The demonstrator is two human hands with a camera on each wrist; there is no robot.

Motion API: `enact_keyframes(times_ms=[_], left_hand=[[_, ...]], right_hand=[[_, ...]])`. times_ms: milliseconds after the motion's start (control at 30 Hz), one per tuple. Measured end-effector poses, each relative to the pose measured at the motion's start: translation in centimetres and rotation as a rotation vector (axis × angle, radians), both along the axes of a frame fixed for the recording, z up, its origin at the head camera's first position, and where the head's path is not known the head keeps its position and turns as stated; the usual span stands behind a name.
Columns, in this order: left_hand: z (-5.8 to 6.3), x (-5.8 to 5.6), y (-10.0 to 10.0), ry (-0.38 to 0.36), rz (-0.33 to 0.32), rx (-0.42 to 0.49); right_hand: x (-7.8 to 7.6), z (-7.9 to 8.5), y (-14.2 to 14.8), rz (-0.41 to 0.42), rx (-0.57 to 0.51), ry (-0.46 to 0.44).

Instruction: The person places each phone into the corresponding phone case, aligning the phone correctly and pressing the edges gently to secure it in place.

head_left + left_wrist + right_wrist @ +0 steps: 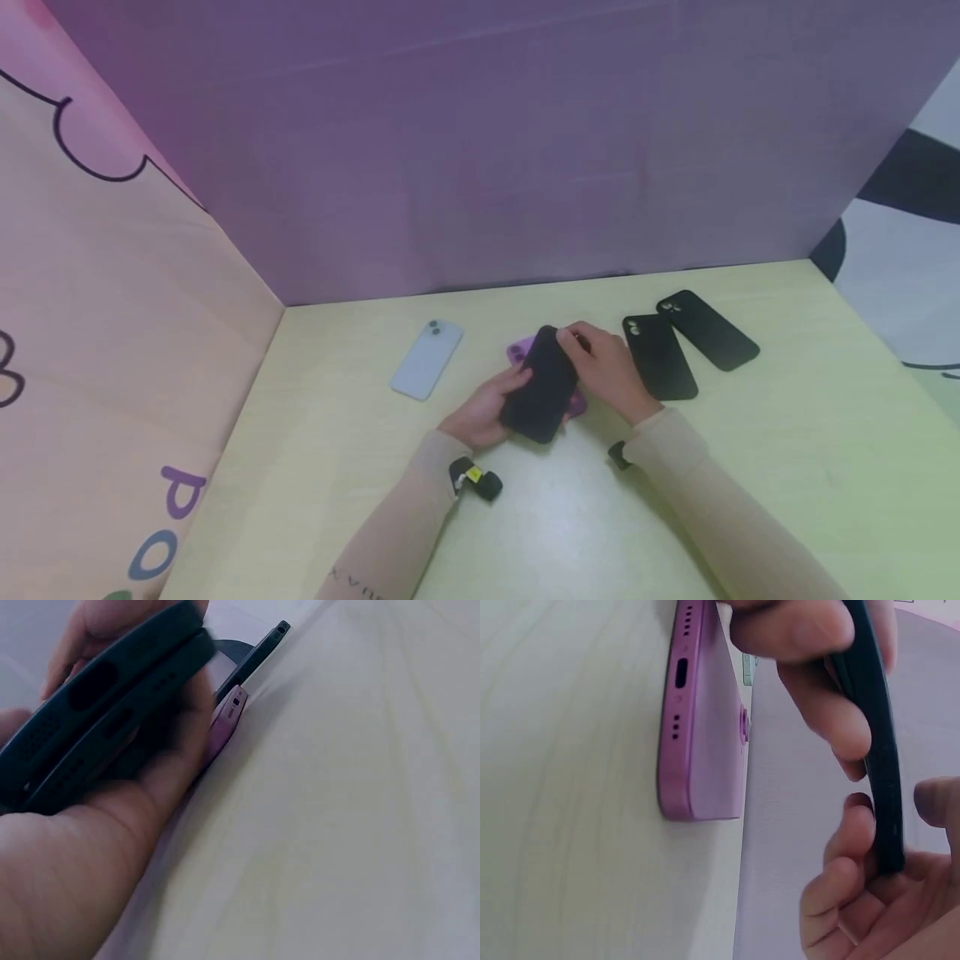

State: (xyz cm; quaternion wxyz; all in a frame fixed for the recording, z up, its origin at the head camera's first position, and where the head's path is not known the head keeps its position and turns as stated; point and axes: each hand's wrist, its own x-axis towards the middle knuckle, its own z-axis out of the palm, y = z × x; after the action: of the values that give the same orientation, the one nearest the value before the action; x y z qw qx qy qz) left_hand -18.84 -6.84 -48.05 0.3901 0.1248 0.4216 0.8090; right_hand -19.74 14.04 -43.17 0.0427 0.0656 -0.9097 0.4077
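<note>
A thin, dark, flat slab (883,750) runs down the right side, held by the left hand (802,641) above and the right hand (889,900) below; at upper centre, a purple, round-cornered phone (712,742).

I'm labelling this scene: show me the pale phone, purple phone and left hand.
Pale phone (427,362), head view: its back.
Purple phone (714,731), right wrist view: its back.
Left hand (482,412), head view: near the thumb's base.

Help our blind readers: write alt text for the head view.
A left hand and right hand hold a black phone-shaped object above a purple phone on a pale table. A light blue phone lies left, two black phone-shaped items right.
</note>
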Motion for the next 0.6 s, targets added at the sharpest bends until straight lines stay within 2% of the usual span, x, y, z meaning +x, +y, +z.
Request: enact_keyframes(times_ms=[100, 200, 433, 600], left_hand=[[0.05, -0.08, -0.01, -0.055, 0.125, -0.038], [0.06, -0.16, -0.02, -0.084, 0.198, -0.042], [-0.33, -0.59, 0.28, -0.09, 0.32, 0.012], [-0.55, -0.8, 0.49, -0.109, 0.393, 0.029]], right_hand=[[0.03, 0.08, -0.07, 0.009, 0.02, -0.039], [0.02, 0.0, -0.2, 0.032, 0.04, -0.087], [0.09, -0.28, -0.51, 0.163, 0.025, -0.224], [0.3, -0.63, -0.63, 0.206, 0.025, -0.25]])
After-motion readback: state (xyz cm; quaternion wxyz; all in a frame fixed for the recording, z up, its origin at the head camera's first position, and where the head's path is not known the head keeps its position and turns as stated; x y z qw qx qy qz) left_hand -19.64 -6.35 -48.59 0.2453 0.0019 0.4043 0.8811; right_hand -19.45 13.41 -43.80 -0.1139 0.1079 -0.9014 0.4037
